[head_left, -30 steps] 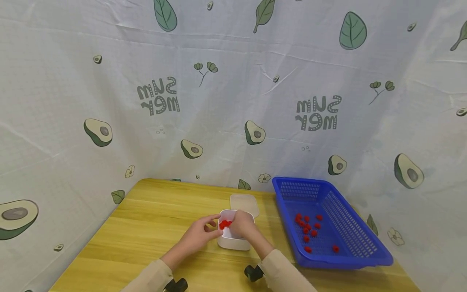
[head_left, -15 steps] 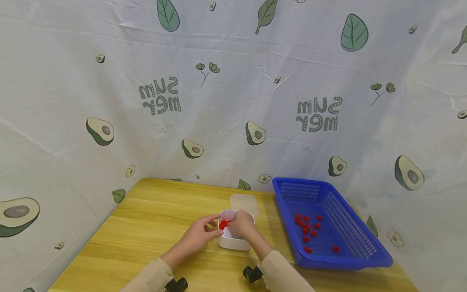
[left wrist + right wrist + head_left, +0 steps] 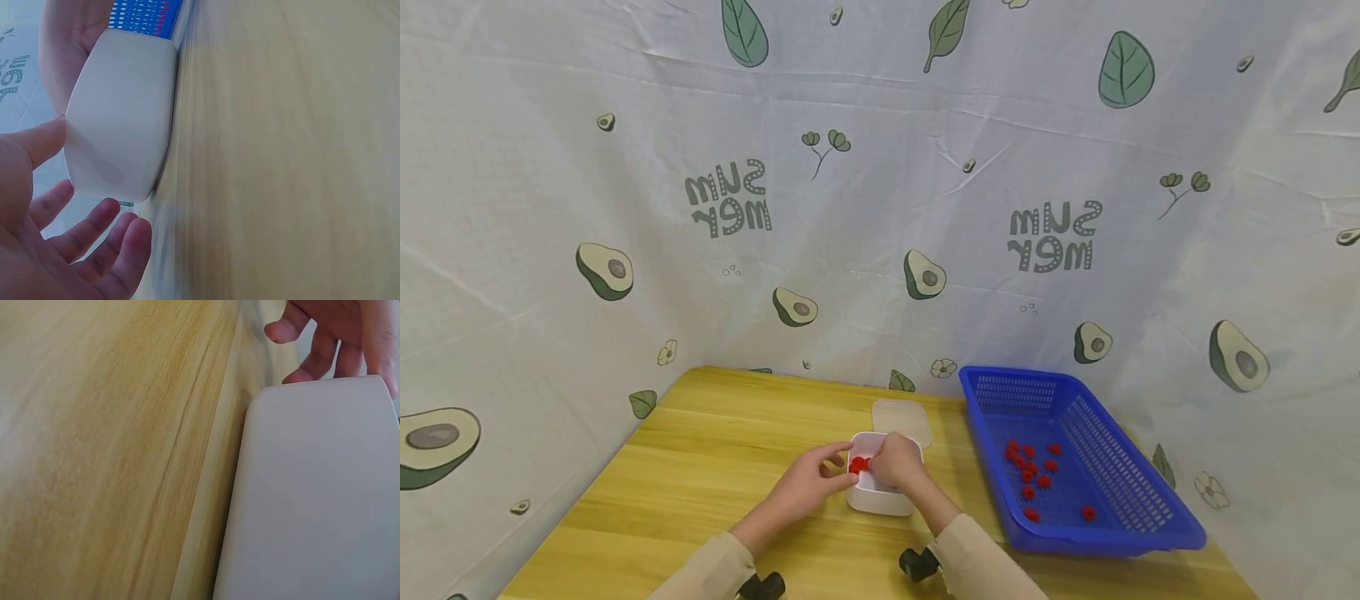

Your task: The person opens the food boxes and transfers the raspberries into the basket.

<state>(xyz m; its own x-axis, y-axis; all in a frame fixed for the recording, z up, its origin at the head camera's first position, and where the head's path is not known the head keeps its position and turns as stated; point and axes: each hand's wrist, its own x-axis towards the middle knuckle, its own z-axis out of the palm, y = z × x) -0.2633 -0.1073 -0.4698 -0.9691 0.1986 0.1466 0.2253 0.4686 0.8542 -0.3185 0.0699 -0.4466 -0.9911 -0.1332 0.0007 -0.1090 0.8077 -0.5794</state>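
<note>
A white box (image 3: 880,502) without its lid stands on the wooden table, with several red raspberries (image 3: 859,464) at the left inside it. My left hand (image 3: 808,481) is at the box's left side, its thumb touching the edge. In the left wrist view its other fingers (image 3: 94,228) spread loosely beside the wall. My right hand (image 3: 897,461) reaches down into the box over the right rim, fingertips right by the raspberries. Its lower fingers are hidden by the box, and whether they pinch a raspberry I cannot tell.
A pale, translucent lid (image 3: 901,421) lies flat behind the box. To the right stands a blue plastic basket (image 3: 1120,467) with several more raspberries (image 3: 1030,471) in it. A white curtain (image 3: 850,208) printed with avocados hangs behind the table (image 3: 730,433).
The raspberries in the box have shifted slightly toward its front left beside my right fingertips. Both hands, the box and the basket stay nearly in place.
</note>
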